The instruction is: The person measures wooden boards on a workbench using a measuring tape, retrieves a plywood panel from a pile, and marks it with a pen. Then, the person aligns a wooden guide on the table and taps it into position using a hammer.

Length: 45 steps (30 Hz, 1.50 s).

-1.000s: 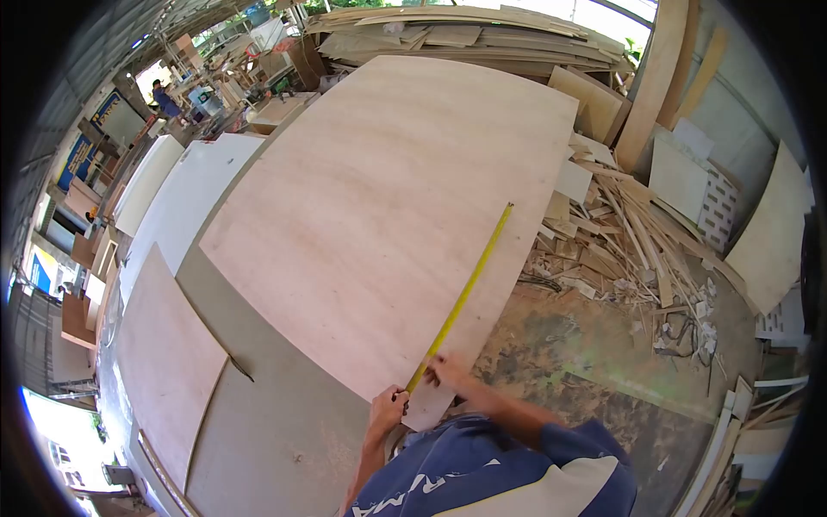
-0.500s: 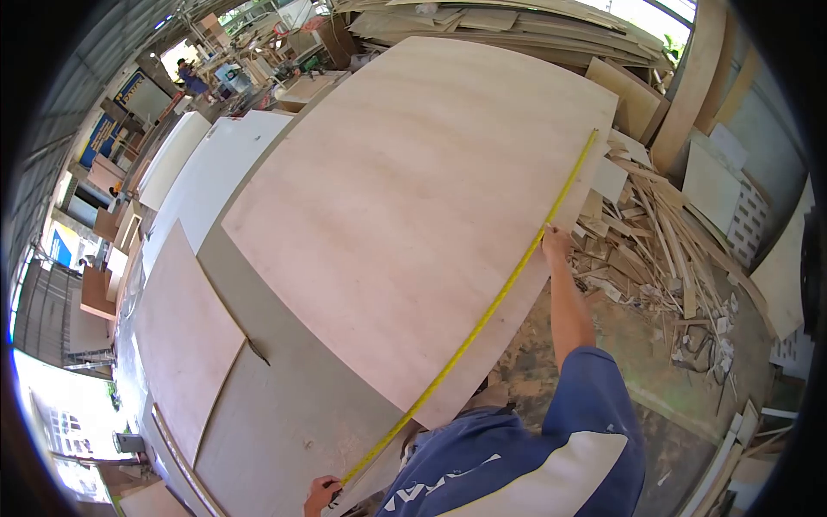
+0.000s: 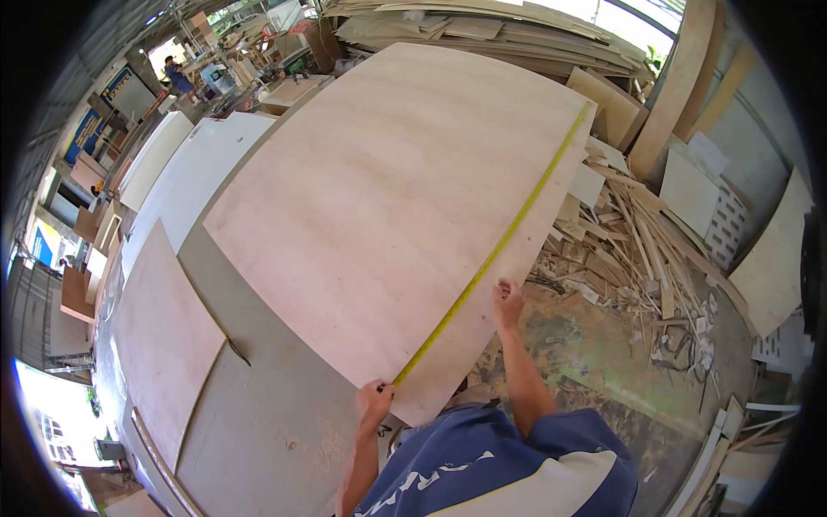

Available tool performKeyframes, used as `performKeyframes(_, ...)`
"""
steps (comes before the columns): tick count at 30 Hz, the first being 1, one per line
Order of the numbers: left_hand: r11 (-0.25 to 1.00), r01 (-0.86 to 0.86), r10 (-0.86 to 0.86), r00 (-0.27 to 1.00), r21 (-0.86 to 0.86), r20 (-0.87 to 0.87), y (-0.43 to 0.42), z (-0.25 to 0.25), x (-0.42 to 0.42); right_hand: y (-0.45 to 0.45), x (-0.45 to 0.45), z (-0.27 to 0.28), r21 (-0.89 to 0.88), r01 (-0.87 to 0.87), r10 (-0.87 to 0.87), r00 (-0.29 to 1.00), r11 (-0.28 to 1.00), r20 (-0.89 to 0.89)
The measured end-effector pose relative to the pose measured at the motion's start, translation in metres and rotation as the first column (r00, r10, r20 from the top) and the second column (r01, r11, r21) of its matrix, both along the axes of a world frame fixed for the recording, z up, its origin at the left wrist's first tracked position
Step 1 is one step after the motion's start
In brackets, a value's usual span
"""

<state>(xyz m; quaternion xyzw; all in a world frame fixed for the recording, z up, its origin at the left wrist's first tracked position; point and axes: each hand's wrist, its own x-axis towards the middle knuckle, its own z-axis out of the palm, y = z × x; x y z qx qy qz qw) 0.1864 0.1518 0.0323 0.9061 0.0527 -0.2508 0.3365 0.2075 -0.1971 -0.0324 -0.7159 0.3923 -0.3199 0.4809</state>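
Two bare hands on one measuring job: yellow tape measure lies lengthwise on the big plywood sheet, close to the sheet's right edge. Tape's far end is near the sheet's far right corner, near end at the left hand.

Left hand: at the near edge of the sheet, fingers closed on the near end of the tape. Case mostly hidden by the grip, can't make it out.

Right hand: over the right margin of the sheet, fingers half curled, just beside the tape and apart from it. Too small to tell if anything is pinched in it.

Big sheet sits on a grey surface — that surface shows along its left side. Smaller plywood sheet lies left of it, white panel beyond. Right of the big sheet: heap of wood offcuts on the floor. Stacked boards behind. Another person stands far back left.
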Motion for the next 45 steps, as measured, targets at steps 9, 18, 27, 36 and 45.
performKeyframes(9,0.998,-0.028,0.026,0.999,-0.054,-0.046,-0.054,-0.001,0.003,0.043,-0.030,0.016,-0.040,-0.105,0.104,0.994,0.994,-0.014)
performKeyframes(18,0.991,-0.021,-0.005,0.982,-0.134,-0.190,-0.042,0.002,-0.021,0.053,-0.045,0.016,0.055,-0.108,0.107,0.994,0.993,0.033)
performKeyframes(27,0.997,-0.030,0.041,0.983,0.068,-0.179,0.052,0.001,-0.086,0.059,-0.096,-0.006,0.160,-0.134,0.119,0.988,0.978,0.098)
performKeyframes(36,0.995,-0.067,0.076,0.990,0.074,-0.122,0.056,0.005,-0.096,0.079,-0.109,0.003,0.261,-0.146,0.124,0.987,0.954,0.099)
performKeyframes(45,0.997,-0.039,0.046,0.994,0.068,-0.104,0.059,-0.002,-0.096,0.086,-0.122,-0.008,0.319,-0.095,0.084,0.995,0.943,0.046)
